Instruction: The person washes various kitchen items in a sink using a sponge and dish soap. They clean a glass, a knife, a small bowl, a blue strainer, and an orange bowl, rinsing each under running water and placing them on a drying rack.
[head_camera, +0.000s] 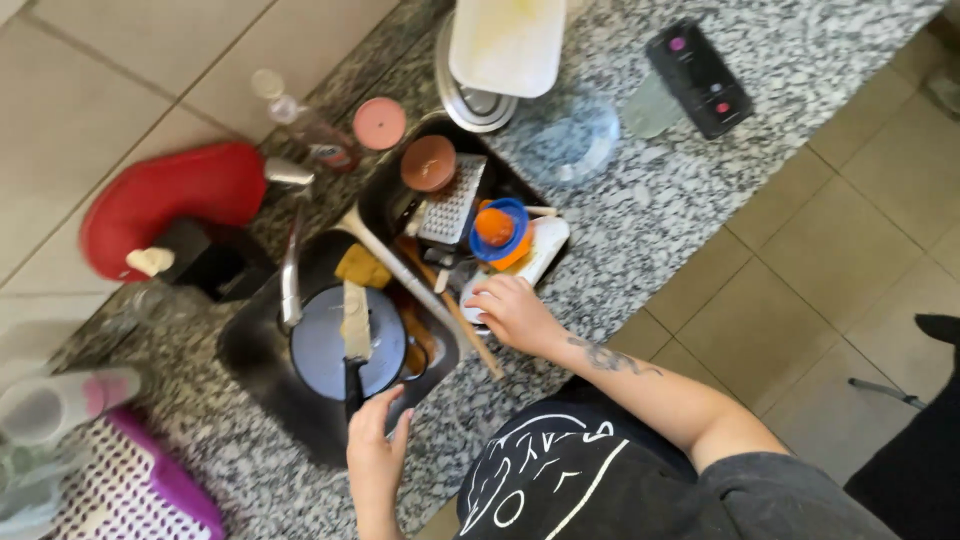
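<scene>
From my remote seat, the red cutting board (170, 200) leans at nine o'clock behind the tap (290, 270). Under the spout, a grey-blue plate (322, 362) lies in the sink with a smeared knife (356, 320) across it. My left hand (375, 455), at six o'clock, is clenched around its black handle. I judge the step in hand to be taking the knife off the plate; lifting it calls for a firm hold and a blade kept clear of the tap. Right of centre, my right hand (515, 312) rests with curled fingers on a white dish beside a wooden spoon (470, 335); whether it grips, I cannot tell. At twelve o'clock from it stand a grater (452, 205) and an orange-and-blue cup (498, 228), with the speckled bench (650, 200) beyond.
</scene>
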